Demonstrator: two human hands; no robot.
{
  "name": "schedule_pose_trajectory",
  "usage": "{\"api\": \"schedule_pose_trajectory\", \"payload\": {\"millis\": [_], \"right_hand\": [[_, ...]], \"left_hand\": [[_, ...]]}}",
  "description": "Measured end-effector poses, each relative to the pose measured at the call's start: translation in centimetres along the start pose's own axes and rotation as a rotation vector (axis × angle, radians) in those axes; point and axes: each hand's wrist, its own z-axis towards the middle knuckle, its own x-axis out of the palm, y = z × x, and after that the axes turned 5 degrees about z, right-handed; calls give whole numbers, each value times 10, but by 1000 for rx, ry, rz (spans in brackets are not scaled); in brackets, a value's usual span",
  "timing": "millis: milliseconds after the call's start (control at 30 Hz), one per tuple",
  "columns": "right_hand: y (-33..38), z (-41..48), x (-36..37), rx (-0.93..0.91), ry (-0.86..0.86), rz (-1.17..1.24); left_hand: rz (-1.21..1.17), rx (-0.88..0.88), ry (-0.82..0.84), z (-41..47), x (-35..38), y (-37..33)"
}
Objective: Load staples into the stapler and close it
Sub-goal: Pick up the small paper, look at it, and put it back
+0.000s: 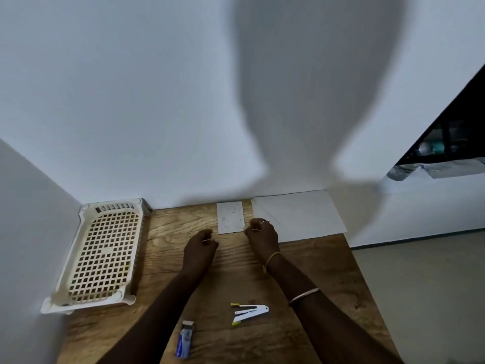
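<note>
Near the middle of the frame, your left hand (pixel 200 248) and right hand (pixel 262 236) each pinch a thin silvery sliver (probably staples (pixel 206 240), too small to confirm). Lower 1 strip, legs down, flat into the channel of the open stapler (pixel 250 312) at lower centre. The table (pixel 315 271) offers room between your forearms; its right edge runs close, and the basket (pixel 105 256) sits well left.

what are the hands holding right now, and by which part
The left hand pinches what looks like a thin silvery staple strip; the right hand pinches a second strip. Too small to tell by which part.
</note>
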Motion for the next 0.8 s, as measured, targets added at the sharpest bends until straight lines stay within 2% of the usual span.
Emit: {"api": "schedule_pose_trajectory", "payload": {"millis": [167,800], "right_hand": [[3,19,12,70,-35,5],[4,42,21,244,-59,89]], "left_hand": [[-99,-99,5,25,8,-3],[-243,-203,2,46,22,-9]]}}
